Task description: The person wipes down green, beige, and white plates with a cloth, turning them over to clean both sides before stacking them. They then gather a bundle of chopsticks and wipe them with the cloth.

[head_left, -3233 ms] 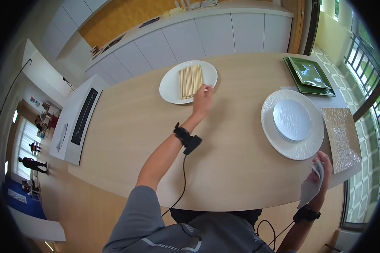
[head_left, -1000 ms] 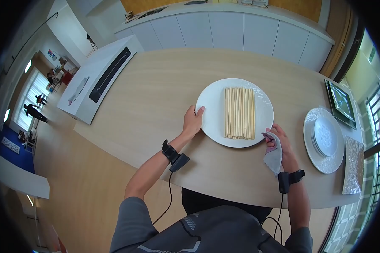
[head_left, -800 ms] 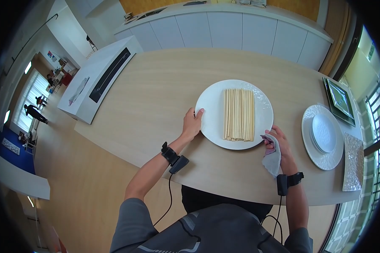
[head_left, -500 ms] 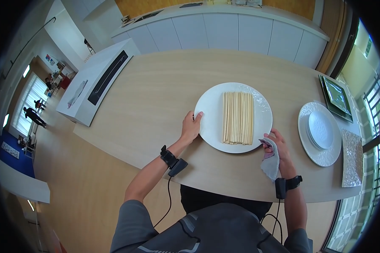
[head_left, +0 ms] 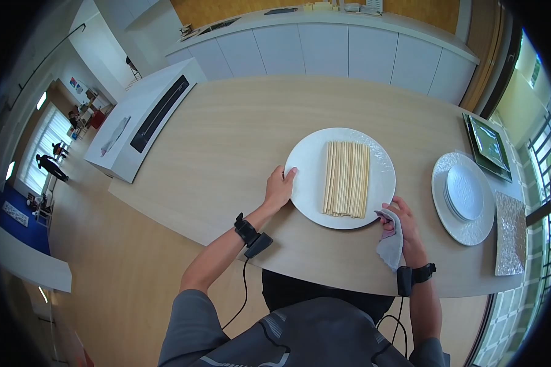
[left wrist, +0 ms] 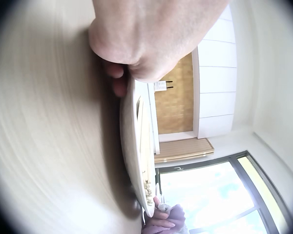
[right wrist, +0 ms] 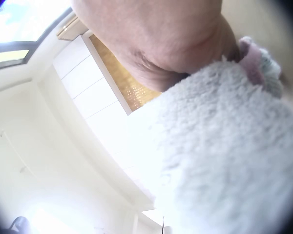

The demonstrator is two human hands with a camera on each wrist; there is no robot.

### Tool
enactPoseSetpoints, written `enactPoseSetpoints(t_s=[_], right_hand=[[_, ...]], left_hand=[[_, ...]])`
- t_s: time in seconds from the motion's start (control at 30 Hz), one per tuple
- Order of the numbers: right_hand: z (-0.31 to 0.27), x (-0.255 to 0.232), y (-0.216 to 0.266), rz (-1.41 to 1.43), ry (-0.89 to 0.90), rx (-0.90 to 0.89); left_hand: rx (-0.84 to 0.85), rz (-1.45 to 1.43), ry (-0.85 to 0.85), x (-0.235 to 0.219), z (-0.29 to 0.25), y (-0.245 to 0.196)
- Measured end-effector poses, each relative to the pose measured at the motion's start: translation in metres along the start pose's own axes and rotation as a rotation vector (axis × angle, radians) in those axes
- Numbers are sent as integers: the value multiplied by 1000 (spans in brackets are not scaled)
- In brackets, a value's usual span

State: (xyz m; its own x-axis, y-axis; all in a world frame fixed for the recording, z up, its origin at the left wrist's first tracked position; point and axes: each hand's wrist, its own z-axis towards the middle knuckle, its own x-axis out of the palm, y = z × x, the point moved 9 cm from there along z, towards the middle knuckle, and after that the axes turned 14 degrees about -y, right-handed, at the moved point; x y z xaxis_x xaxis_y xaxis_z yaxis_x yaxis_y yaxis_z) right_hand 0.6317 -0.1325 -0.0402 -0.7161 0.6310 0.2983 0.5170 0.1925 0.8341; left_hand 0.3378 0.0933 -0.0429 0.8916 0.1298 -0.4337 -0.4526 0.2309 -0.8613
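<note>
A white oval plate (head_left: 306, 183) carries a neat row of pale, thin sticks that look like wooden chopsticks (head_left: 347, 178). My left hand (head_left: 280, 187) grips its left rim, thumb on top and fingertips tucked beneath, as the left wrist view shows (left wrist: 146, 39). At the plate's lower right rim, my right hand (head_left: 405, 223) holds a grey and mauve cloth (head_left: 390, 246), which hangs down from the fingers. In the right wrist view the fluffy cloth (right wrist: 234, 146) fills much of the picture and hides the fingers.
On the right stands a white textured platter (head_left: 450, 219) with a stack of smaller white plates (head_left: 465, 192). Behind it lie stacked green square plates (head_left: 490, 147); beside it is a silvery rectangular plate (head_left: 509, 235). A white raised unit (head_left: 113, 144) stands at the table's left.
The plate with the sticks has come from the back of the table towards me. My left hand now grips its rim, and my right hand has moved left with the cloth to the plate.
</note>
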Motion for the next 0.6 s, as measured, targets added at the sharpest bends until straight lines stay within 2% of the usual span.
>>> enactPoseSetpoints(t_s=[0.07, 0.13, 0.17, 0.23, 0.27, 0.33, 0.37, 0.43, 0.47, 0.53, 0.57, 0.6], right_hand=[[2, -1, 0, -9, -1, 0], [1, -2, 2, -60, 12, -30], [0, -1, 3, -59, 11, -29], [3, -11, 16, -155, -116, -146], [6, -12, 18, -154, -116, -147], [15, -34, 40, -101, -254, -306], [17, -39, 48, -98, -257, -307], [22, -37, 57, -50, -168, -192], [25, -37, 62, -50, -170, -189], [34, -26, 58, 103, -89, -24], [38, -24, 57, 102, -87, -19], [41, -19, 57, 176, -50, -9]], left_hand=[[15, 5, -5, -4, -1, -8], [-172, 26, 127, -5, -8, -16], [-172, 27, 128, -10, -7, -25], [-212, 152, 232, -12, -6, -27], [-210, 152, 233, -14, 0, -21], [-10, 262, 122, -28, 20, -14], [-7, 262, 125, -35, 26, -14], [58, 367, 33, -55, 39, -17], [57, 368, 36, -61, 42, -14], [262, 497, -38, -73, 49, -23], [259, 501, -37, -77, 51, -15], [359, 502, -64, -79, 49, -15]])
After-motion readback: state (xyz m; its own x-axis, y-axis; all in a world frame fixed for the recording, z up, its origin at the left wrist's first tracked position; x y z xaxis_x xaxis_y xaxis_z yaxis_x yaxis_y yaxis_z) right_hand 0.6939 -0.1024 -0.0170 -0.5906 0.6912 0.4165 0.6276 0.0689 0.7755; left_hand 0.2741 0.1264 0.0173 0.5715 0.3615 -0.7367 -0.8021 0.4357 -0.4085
